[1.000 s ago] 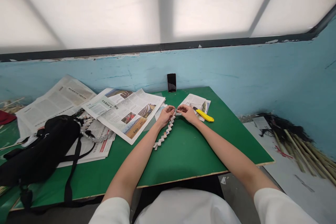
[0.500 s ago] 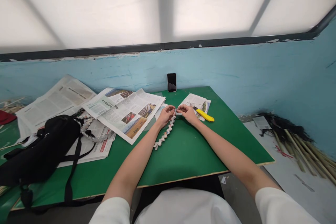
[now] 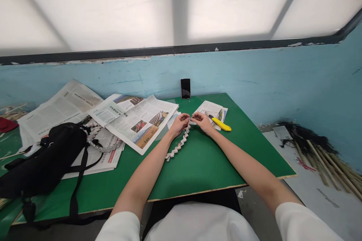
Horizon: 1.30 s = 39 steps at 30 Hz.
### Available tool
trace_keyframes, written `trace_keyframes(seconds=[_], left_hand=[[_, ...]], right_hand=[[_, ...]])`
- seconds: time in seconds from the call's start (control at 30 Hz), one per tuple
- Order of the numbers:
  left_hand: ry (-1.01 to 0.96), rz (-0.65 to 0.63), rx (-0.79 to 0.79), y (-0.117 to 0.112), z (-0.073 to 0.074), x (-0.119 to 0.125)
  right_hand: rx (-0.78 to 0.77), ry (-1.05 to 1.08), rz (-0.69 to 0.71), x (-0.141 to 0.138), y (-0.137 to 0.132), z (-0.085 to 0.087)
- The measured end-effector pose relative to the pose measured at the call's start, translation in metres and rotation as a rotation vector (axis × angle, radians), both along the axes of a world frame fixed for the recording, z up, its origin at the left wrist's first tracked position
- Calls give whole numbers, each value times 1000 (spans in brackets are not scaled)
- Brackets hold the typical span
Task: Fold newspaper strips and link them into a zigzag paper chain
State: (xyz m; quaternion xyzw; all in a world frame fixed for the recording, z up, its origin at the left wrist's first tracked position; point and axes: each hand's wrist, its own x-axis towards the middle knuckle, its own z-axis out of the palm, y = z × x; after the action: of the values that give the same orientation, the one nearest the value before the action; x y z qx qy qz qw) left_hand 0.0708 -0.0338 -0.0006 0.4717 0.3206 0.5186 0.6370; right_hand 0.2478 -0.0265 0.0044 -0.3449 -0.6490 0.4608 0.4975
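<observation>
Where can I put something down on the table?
Bare green tabletop shows between the slim yellow-handled tool, right forearm and right edge; also between the zigzag white paper strip and that forearm. The left is crowded with the black fabric bag and printed newspaper sheets.

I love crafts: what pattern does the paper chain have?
The paper chain is a pale zigzag, showing best in the head view.

From my remote station I can read no text with certainty. Dark headline characters (image 3: 115, 111) on the open newspaper (image 3: 135, 124) are too small to resolve; the red-marked print (image 3: 112, 157) on the newspaper stack (image 3: 106, 166) is equally illegible.
</observation>
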Motion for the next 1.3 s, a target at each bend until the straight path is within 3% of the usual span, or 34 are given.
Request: trace_keyframes(seconds=[0.43, 0.57, 0.77, 1.3], left_hand=[[-24, 14, 6, -1, 0, 2], [17, 25, 16, -5, 9, 5], [209, 60, 152, -16, 22, 6], [316, 89, 122, -7, 7, 8]], right_hand=[[-8, 26, -43, 1, 1, -1], [-60, 35, -70, 2, 2, -1], [-97, 33, -88, 2, 4, -3], [-195, 62, -15, 2, 4, -2]])
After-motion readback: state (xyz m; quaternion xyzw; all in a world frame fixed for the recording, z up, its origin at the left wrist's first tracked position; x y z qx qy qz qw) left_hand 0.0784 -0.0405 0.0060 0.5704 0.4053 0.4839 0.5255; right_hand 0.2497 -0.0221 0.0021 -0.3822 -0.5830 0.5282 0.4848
